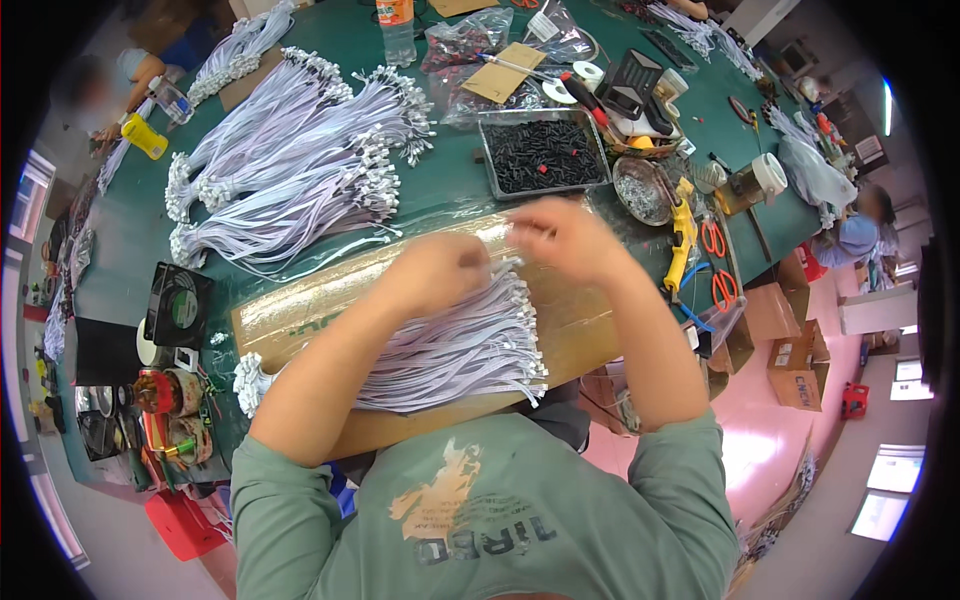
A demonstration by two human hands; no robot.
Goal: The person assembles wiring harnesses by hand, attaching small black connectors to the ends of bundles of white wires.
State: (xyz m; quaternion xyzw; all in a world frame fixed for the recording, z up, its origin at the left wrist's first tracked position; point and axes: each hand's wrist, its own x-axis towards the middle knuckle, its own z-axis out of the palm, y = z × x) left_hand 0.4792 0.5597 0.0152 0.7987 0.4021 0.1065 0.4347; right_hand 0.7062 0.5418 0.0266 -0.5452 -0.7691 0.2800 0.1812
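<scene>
My left hand (442,272) is over the far edge of a bundle of white cables (450,350), its fingers curled closed; whatever they hold is too blurred to make out. Close by on the right, my right hand (568,240) has its fingers bent in toward the left one, pinched and smeared by motion. Under both hands lies brown cardboard (580,320) covered with shiny clear tape. The bundle rests on it, with white connectors at both ends. Just beyond my right hand stands a clear tray (545,155) full of small black pieces, with a couple of red ones among them.
Several more white cable bundles (300,160) lie at the far left. To the right are a glass dish (642,190), a yellow-handled tool (682,240), orange-handled scissors (722,288) and a jar (752,185). A black fan (180,305) and tape rolls (165,390) sit at the left.
</scene>
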